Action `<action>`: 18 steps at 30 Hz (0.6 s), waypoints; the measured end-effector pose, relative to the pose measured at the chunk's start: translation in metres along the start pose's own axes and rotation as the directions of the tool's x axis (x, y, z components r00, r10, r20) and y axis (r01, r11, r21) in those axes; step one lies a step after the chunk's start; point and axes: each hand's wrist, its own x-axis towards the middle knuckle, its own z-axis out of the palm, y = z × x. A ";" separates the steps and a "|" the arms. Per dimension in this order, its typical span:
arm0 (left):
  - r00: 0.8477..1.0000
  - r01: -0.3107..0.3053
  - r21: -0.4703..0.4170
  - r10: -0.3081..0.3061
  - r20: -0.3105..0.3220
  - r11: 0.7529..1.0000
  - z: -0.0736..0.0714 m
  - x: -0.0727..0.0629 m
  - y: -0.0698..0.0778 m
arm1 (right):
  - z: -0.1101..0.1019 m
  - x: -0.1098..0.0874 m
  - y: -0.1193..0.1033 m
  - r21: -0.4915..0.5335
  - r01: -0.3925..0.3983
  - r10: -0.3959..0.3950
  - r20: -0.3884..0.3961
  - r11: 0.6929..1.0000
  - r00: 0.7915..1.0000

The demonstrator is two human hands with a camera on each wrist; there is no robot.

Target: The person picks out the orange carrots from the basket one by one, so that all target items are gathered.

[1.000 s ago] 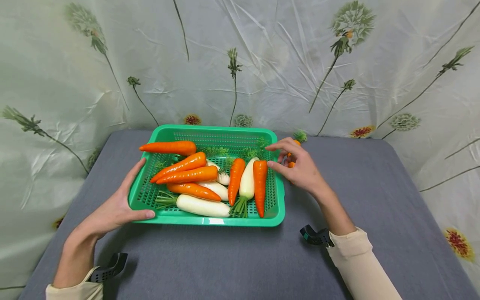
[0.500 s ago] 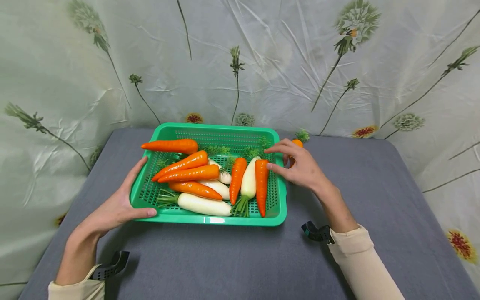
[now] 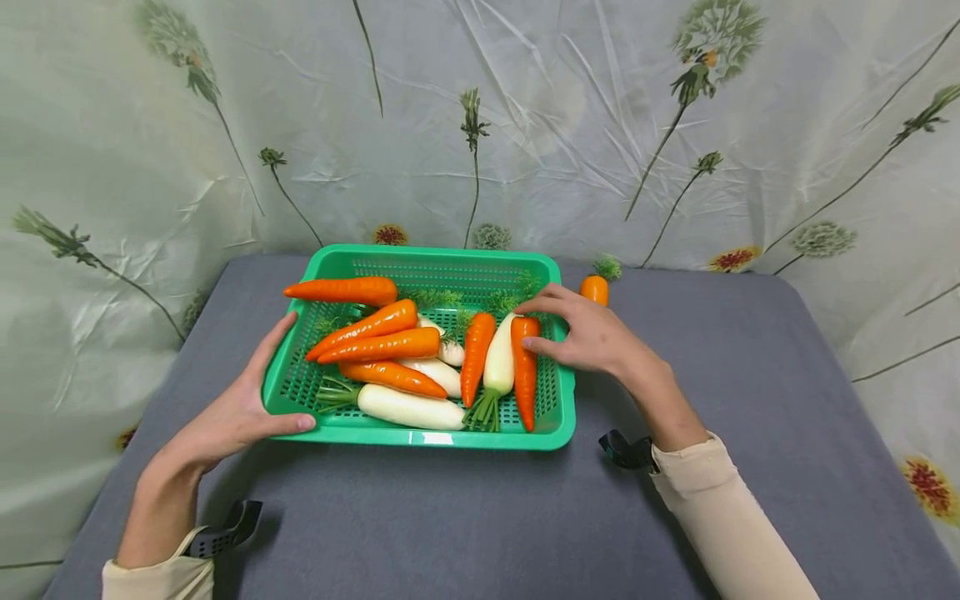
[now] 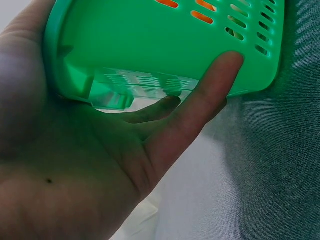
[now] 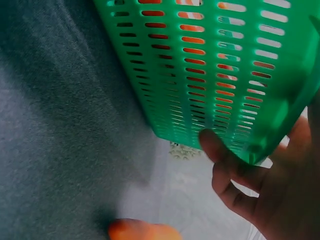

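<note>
Grey cloth-covered table (image 3: 465,517) beneath both hands. Green basket (image 3: 495,438) between hands, left end gripped by left hand (image 3: 236,412): thumb over rim, fingers along outer wall. Right hand (image 3: 592,332) across opposite rim, thumb and index finger bent at thick end of orange carrot (image 3: 524,379); pinched or not, cannot tell. White radish (image 3: 499,362) just inward of right fingertips. Loose carrot (image 3: 595,289) on cloth, just beyond right hand.

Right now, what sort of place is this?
Probably a staged tabletop: a grey cloth-covered table, a pale flower-print sheet behind, and a green perforated plastic basket of orange and white vegetables.
</note>
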 end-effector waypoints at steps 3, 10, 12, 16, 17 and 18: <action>1.000 0.003 -0.001 -0.003 -0.001 1.000 0.000 0.000 0.000 | 0.001 0.003 -0.003 -0.035 -0.011 0.012 0.033 0.999 0.999; 1.000 0.005 -0.014 -0.005 0.001 1.000 0.001 0.001 0.000 | -0.001 0.007 -0.010 -0.134 -0.054 0.066 0.086 0.990 0.994; 1.000 0.004 -0.020 -0.004 0.000 1.000 0.001 0.001 0.000 | -0.002 0.008 -0.012 -0.164 -0.066 0.083 0.094 0.984 0.992; 1.000 0.001 -0.031 -0.001 0.000 1.000 0.001 0.001 0.000 | -0.003 0.010 -0.017 -0.210 -0.072 0.099 0.118 0.975 0.988; 1.000 0.001 -0.032 -0.001 0.000 0.999 0.001 0.001 -0.001 | -0.003 0.011 -0.017 -0.216 -0.071 0.099 0.125 0.974 0.987; 1.000 0.001 -0.032 -0.001 0.000 1.000 0.001 0.001 -0.001 | -0.003 0.012 -0.018 -0.219 -0.070 0.101 0.133 0.973 0.986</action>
